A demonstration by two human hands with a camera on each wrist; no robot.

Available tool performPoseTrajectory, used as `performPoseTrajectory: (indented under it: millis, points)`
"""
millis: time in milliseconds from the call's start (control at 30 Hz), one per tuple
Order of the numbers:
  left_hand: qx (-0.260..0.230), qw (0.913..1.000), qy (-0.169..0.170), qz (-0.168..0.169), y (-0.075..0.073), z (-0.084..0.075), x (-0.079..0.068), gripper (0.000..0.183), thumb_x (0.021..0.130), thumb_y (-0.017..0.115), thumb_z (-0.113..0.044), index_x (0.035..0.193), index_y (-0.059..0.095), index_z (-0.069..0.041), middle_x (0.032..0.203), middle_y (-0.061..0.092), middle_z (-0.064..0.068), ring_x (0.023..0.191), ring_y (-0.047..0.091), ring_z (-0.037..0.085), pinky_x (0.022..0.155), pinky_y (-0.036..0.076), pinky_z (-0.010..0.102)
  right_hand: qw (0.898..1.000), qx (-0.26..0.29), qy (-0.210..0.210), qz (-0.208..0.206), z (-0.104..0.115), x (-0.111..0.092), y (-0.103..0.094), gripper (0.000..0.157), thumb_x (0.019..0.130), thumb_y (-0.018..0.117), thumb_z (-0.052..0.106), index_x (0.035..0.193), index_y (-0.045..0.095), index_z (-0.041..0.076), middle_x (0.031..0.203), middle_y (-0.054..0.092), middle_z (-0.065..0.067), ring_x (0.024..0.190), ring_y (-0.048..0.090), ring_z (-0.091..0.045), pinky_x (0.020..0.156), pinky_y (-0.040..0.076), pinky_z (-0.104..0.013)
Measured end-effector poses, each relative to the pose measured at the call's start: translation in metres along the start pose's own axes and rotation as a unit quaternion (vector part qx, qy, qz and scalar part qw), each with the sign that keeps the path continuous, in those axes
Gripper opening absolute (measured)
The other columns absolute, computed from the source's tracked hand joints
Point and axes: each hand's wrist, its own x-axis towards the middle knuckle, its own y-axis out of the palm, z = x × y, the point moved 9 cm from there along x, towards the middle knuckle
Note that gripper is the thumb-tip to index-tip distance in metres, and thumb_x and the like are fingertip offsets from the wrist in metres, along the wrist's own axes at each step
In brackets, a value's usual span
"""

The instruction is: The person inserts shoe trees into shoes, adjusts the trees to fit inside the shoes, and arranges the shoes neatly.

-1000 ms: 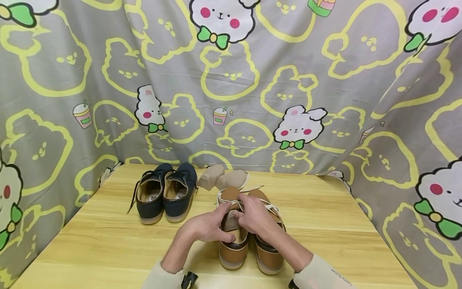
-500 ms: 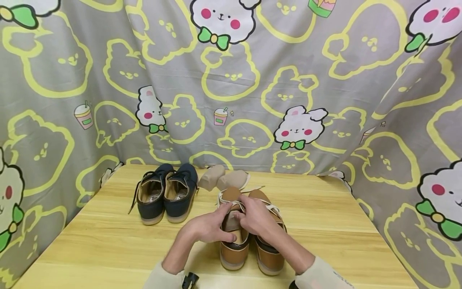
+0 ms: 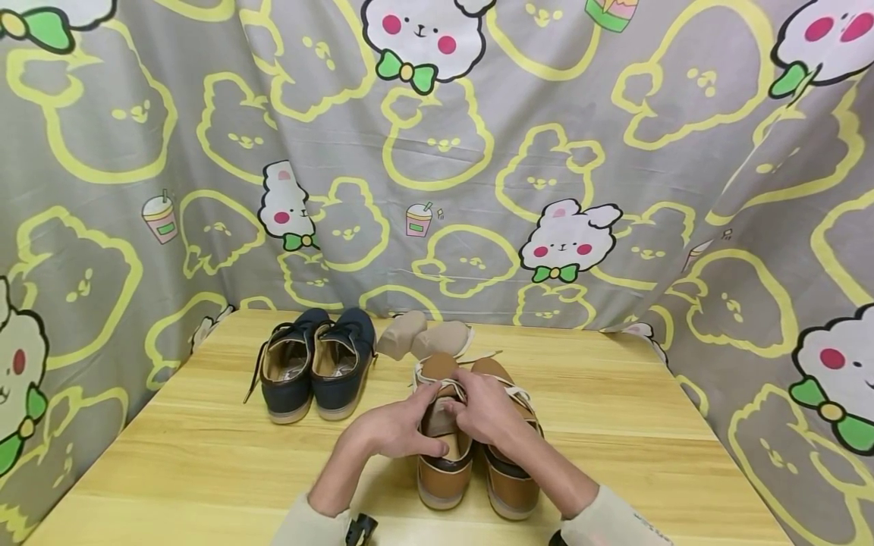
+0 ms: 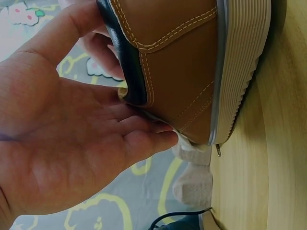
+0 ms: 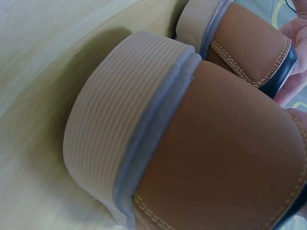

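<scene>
Two brown shoes with pale soles and dark collars stand side by side, heels towards me. My left hand (image 3: 392, 428) grips the left brown shoe (image 3: 444, 485) at its opening, the thumb inside over the collar and the other fingers along the outer side. My right hand (image 3: 488, 409) pinches that shoe's grey-beige tongue (image 3: 441, 418) near the white laces; its fingertips are partly hidden. Beneath my right forearm is the right brown shoe (image 3: 512, 493), with its own white laces (image 3: 520, 396). Its heel fills most of the right wrist view.
A pair of navy shoes (image 3: 337, 379) with dark laces stands to the left on the wooden table (image 3: 205, 470). Two beige shoe-shaped inserts (image 3: 442, 339) lie behind the brown shoes. A patterned grey curtain (image 3: 464, 174) closes off the back and sides.
</scene>
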Motion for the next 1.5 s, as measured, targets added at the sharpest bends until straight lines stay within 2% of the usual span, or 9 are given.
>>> performPoseTrajectory:
  millis: [333,433,633,833,1067,1267,1500]
  points:
    - [-0.017,0.9998,-0.006,0.000,0.0003,0.0033,0.0014,0.090,0.090,0.073,-0.031,0.160,0.022,-0.006,0.157,0.036,0.017,0.126,0.057,0.030,0.101,0.046,0.043,1.000,0.006,-0.004,0.008,-0.0003,0.0003,-0.0007,0.038,0.091,0.074,0.019,0.125,0.066,0.006,0.098,0.071,-0.007,0.085,0.065,-0.023,0.070,0.050,-0.037]
    - [-0.020,0.9998,-0.005,0.000,0.0000,0.0022,0.0008,0.089,0.090,0.073,-0.031,0.160,0.023,-0.007,0.156,0.037,0.017,0.126,0.057,0.031,0.102,0.046,0.044,1.000,0.007,-0.004,0.006,-0.0003,-0.0001,-0.0012,0.038,0.092,0.074,0.020,0.126,0.067,0.006,0.101,0.072,-0.007,0.088,0.066,-0.022,0.072,0.050,-0.037]
    - [-0.021,0.9998,0.003,-0.001,-0.0005,-0.0008,-0.0003,0.090,0.089,0.074,-0.029,0.160,0.023,-0.007,0.159,0.034,0.019,0.134,0.053,0.034,0.108,0.043,0.048,1.000,0.017,0.004,0.003,-0.0012,-0.0008,-0.0017,0.040,0.088,0.079,0.024,0.122,0.067,0.006,0.095,0.071,-0.005,0.084,0.064,-0.021,0.071,0.050,-0.036]
    - [-0.017,0.9998,0.007,0.000,-0.0005,-0.0013,-0.0001,0.093,0.087,0.075,-0.027,0.159,0.022,-0.004,0.160,0.032,0.020,0.135,0.051,0.034,0.109,0.043,0.048,1.000,0.014,0.004,-0.009,-0.0008,0.0003,-0.0004,0.042,0.085,0.083,0.027,0.119,0.069,0.007,0.107,0.073,-0.010,0.099,0.069,-0.027,0.079,0.054,-0.040]
    - [-0.016,0.9997,0.017,-0.004,-0.0007,-0.0018,0.0005,0.092,0.086,0.075,-0.029,0.158,0.024,-0.004,0.155,0.037,0.019,0.129,0.055,0.031,0.104,0.045,0.043,1.000,0.011,0.008,-0.019,-0.0002,0.0052,-0.0001,0.037,0.081,0.085,0.024,0.110,0.072,0.006,0.096,0.074,-0.008,0.082,0.064,-0.019,0.070,0.052,-0.034]
    - [-0.021,0.9996,0.020,-0.005,-0.0008,-0.0017,0.0010,0.090,0.086,0.076,-0.030,0.157,0.026,-0.005,0.149,0.042,0.018,0.122,0.058,0.029,0.098,0.047,0.040,1.000,0.006,0.013,-0.025,-0.0007,0.0052,-0.0001,0.034,0.078,0.083,0.022,0.108,0.072,0.008,0.095,0.073,-0.008,0.085,0.067,-0.023,0.071,0.054,-0.037]
    - [-0.019,0.9997,0.016,0.000,-0.0004,-0.0002,-0.0001,0.090,0.087,0.076,-0.030,0.157,0.026,-0.006,0.152,0.040,0.019,0.127,0.056,0.031,0.100,0.046,0.042,1.000,0.012,0.014,-0.015,-0.0015,0.0020,0.0020,0.040,0.082,0.083,0.027,0.114,0.070,0.008,0.098,0.072,-0.008,0.084,0.064,-0.020,0.070,0.052,-0.035]
